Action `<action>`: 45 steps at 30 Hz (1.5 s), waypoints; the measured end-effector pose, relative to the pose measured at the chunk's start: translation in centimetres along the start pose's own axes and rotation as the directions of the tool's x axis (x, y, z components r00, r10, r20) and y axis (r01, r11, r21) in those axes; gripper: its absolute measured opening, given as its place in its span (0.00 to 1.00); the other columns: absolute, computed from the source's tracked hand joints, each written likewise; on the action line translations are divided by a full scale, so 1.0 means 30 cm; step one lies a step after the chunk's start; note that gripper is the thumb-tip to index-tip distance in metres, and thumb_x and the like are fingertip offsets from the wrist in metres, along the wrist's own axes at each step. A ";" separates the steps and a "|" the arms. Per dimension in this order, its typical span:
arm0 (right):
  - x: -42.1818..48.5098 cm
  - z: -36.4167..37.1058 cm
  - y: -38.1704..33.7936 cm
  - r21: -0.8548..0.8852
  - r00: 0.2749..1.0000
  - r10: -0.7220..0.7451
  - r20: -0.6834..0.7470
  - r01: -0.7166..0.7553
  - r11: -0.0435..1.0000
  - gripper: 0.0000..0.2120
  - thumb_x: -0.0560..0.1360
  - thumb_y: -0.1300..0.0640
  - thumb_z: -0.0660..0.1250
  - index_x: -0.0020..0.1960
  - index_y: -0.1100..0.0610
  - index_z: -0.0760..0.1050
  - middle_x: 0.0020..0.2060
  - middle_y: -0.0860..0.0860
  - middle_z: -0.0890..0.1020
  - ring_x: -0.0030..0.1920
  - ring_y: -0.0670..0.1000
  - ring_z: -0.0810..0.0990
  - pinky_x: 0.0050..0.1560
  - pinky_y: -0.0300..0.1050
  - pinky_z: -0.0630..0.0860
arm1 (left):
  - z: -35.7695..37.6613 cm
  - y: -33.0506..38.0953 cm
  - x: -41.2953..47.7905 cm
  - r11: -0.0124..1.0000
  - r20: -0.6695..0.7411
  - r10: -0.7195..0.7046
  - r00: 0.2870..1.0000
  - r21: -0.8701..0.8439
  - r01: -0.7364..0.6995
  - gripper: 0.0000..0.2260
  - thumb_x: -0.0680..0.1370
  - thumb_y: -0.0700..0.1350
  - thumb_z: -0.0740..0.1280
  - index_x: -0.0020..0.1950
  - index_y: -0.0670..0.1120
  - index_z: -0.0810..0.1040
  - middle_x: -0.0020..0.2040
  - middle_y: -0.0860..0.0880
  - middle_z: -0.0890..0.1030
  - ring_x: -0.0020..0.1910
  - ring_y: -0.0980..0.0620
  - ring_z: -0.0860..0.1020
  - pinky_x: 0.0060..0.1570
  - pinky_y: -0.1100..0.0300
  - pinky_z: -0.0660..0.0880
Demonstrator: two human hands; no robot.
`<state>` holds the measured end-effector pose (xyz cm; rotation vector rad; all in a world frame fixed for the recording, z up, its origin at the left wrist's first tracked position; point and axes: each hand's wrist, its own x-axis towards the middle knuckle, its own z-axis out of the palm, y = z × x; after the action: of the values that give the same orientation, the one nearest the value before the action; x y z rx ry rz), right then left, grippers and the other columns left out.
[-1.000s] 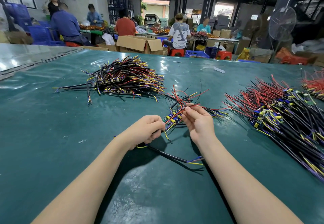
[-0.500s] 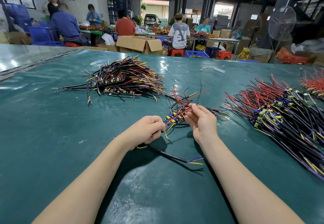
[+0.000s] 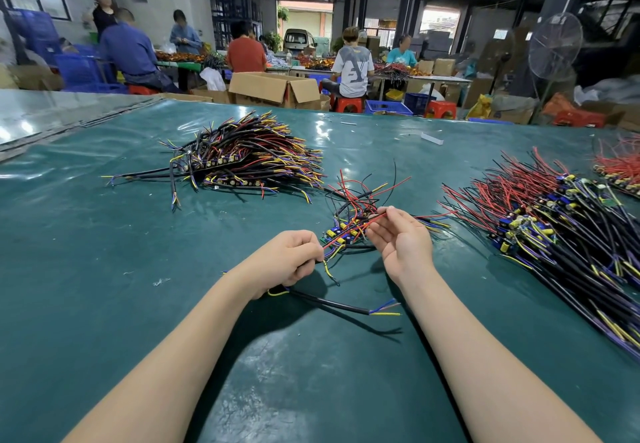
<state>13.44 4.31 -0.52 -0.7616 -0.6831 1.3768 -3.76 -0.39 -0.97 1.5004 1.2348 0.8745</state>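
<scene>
The right hand [image 3: 403, 241] has opened its palm and edged right since the earlier frame, drawing a thin red wire [image 3: 353, 231] out of the small tangle of red, black and yellow leads with blue and yellow components [image 3: 346, 207]. Thumb and fingertip pinch that wire. The left hand [image 3: 287, 262] stays curled round a black sheathed cable [image 3: 332, 304], whose blue and yellow ends lie on the near green bench [image 3: 104, 269]. The hands are apart, with the tangle just beyond them. One lead looks singled out for separating.
</scene>
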 end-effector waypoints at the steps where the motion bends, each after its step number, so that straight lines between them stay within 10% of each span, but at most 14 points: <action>1: 0.000 -0.001 0.002 -0.010 1.000 -0.006 -0.014 0.006 1.000 0.13 0.79 0.65 0.57 0.37 0.61 0.73 0.19 0.48 0.76 0.21 0.43 0.76 0.25 0.35 0.76 | 0.000 0.000 0.000 1.000 0.001 0.000 1.000 -0.002 0.000 0.10 0.77 0.37 0.57 0.36 0.44 0.67 0.20 0.54 0.65 0.19 0.57 0.56 0.19 0.69 0.54; 18: 0.002 -0.013 -0.010 -0.005 0.999 -0.008 -0.041 0.008 1.000 0.09 0.74 0.73 0.62 0.39 0.62 0.73 0.22 0.49 0.79 0.24 0.45 0.79 0.27 0.36 0.78 | 0.007 0.002 -0.002 0.997 -0.027 0.003 1.000 0.081 -0.001 0.09 0.77 0.37 0.58 0.37 0.44 0.68 0.19 0.54 0.67 0.19 0.57 0.58 0.20 0.68 0.55; 30: -0.057 0.027 -0.003 -0.242 0.881 0.328 0.340 -0.255 0.936 0.09 0.76 0.66 0.59 0.43 0.59 0.77 0.26 0.49 0.80 0.27 0.44 0.80 0.26 0.35 0.76 | 0.013 0.013 -0.009 1.000 -0.092 -0.010 0.996 -0.030 0.007 0.09 0.77 0.38 0.60 0.37 0.45 0.71 0.21 0.52 0.70 0.18 0.57 0.59 0.19 0.69 0.55; 45: -0.055 0.050 0.039 -0.437 0.947 0.139 0.290 0.002 0.899 0.09 0.76 0.68 0.60 0.38 0.62 0.73 0.27 0.53 0.76 0.23 0.44 0.75 0.24 0.38 0.76 | 0.017 0.024 -0.011 1.000 -0.067 -0.011 0.998 -0.004 0.010 0.09 0.78 0.37 0.59 0.38 0.44 0.70 0.19 0.52 0.69 0.17 0.58 0.58 0.19 0.69 0.54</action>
<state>11.40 2.81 -0.54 -0.9296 -1.2563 1.4453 -3.15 -0.84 -0.40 1.4708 1.2878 0.9261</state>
